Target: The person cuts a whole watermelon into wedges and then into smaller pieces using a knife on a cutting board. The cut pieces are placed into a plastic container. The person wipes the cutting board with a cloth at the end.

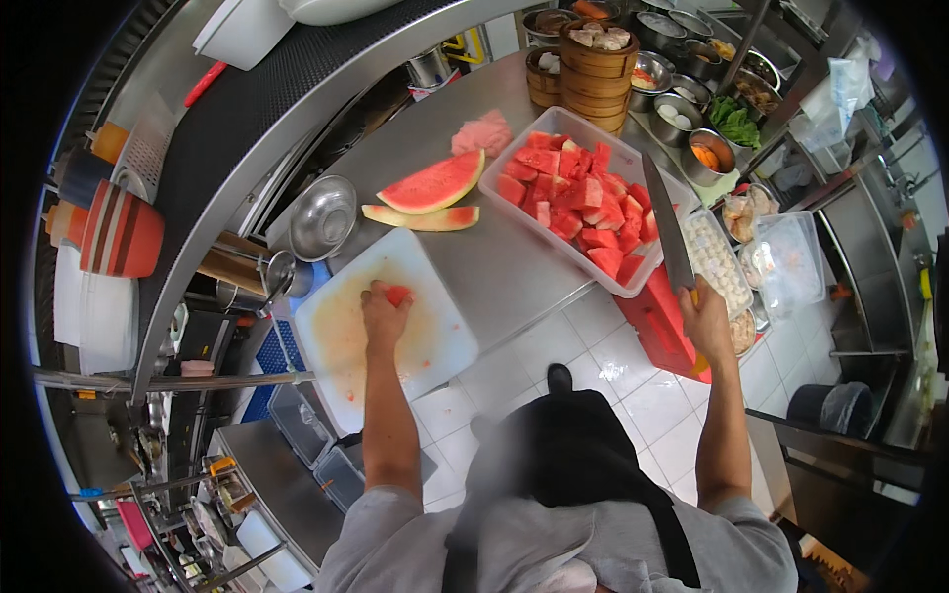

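My left hand (384, 315) grips a small piece of red watermelon (399, 296) on a stained white cutting board (437, 341). In my right hand (706, 320) is a large kitchen knife (666, 222) with a yellow handle, its blade raised beside the near right wall of a clear plastic tub. Watermelon chunks (578, 189) are heaped inside that tub (567, 265). Beyond the board, a watermelon wedge (434, 184) lies on the steel table, with a strip of rind (422, 218) just in front of it. A few red scraps dot the board.
Left of the wedge stands a metal bowl (323, 219). A crumpled pink cloth (482, 134) lies behind it. Stacked bamboo steamers (597, 78) and several metal pots of food crowd the far right. A red box (660, 326) sits below the tub; a steel shelf (296, 96) curves along the left.
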### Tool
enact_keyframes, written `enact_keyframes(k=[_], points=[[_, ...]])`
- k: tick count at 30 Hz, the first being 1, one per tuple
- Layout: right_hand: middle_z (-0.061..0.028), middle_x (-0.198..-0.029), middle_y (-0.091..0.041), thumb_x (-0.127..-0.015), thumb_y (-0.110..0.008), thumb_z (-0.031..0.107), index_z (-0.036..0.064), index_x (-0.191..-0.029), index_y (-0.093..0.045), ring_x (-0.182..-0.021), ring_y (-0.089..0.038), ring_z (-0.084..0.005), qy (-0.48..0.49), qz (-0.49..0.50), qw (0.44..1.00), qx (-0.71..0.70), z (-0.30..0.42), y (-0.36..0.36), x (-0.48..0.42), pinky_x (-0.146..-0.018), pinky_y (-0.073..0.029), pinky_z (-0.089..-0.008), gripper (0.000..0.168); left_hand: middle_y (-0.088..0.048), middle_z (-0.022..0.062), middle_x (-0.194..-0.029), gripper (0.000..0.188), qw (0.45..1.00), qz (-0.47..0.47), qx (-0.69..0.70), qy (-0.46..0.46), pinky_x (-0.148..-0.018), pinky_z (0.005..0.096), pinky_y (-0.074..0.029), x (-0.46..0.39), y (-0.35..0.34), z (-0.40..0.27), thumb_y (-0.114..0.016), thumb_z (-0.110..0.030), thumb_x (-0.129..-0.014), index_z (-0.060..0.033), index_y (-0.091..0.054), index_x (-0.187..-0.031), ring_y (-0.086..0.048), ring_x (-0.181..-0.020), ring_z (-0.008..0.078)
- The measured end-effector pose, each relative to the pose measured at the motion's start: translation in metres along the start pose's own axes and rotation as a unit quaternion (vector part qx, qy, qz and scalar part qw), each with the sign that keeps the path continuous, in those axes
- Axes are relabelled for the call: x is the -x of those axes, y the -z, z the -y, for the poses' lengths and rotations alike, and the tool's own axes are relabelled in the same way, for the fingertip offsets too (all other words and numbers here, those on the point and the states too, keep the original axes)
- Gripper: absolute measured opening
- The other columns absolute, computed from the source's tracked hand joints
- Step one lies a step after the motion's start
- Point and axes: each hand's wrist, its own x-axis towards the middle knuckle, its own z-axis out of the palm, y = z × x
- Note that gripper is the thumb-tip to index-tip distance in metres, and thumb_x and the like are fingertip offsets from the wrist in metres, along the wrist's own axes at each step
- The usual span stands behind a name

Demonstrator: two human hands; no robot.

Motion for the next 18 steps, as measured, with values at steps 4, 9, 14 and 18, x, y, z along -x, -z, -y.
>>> enact_keyframes(k=[4, 9, 14, 18], points=[[-0.0220, -0.076, -0.064, -0.098, -0.059, 0.020, -0.007, -0.112, -0.059, -0.065, -0.063, -0.0273, -0.019, 0.017, 0.999, -0.025, 0.008, -0.005, 0.025, -0.065, -0.049, -0.0419, 0.031, -0.068, 0.0154, -0.090, 0.037, 0.985, -0.146, 0.037, -0.088, -0.073, 0.0398, -0.055, 0.024, -0.022, 0.015, -0.080, -0.017, -0.086, -0.0019, -0.058, -0.111, -0.066, -0.076, 0.0291], [-0.0159, -0.072, -0.063, -0.100, -0.058, 0.019, -0.007, -0.121, -0.058, -0.059, -0.059, -0.0197, -0.027, 0.014, 0.997, -0.070, -0.005, -0.020, 0.034, -0.057, -0.047, -0.0372, 0.034, -0.065, 0.0022, -0.089, 0.023, 0.876, -0.101, 0.471, 0.005, -0.068, 0.0267, -0.052, 0.005, -0.048, -0.042, -0.075, -0.012, -0.094, 0.0000, -0.061, -0.109, -0.061, -0.078, 0.0102], [-0.0072, -0.070, -0.060, -0.101, -0.057, 0.019, -0.007, -0.124, -0.058, -0.055, -0.054, -0.0131, -0.021, -0.011, 0.992, -0.123, -0.011, -0.023, 0.030, -0.052, -0.045, -0.0332, 0.035, -0.069, 0.0094, -0.107, 0.035, 0.863, 0.058, 0.473, -0.171, -0.084, 0.0314, -0.054, -0.038, -0.034, -0.223, -0.079, -0.022, -0.093, -0.0014, -0.063, -0.117, -0.067, -0.097, 0.0166], [-0.0030, -0.068, -0.057, -0.101, -0.057, 0.016, -0.004, -0.115, -0.059, -0.052, -0.051, -0.0092, -0.066, -0.004, 0.980, -0.190, -0.025, -0.013, 0.042, -0.047, -0.041, -0.0292, 0.025, -0.065, 0.0199, -0.131, 0.069, 0.977, -0.054, 0.041, -0.201, -0.106, 0.0428, -0.050, -0.157, -0.024, -0.201, -0.085, -0.024, -0.077, -0.0044, -0.057, -0.137, -0.062, -0.124, 0.0353]])
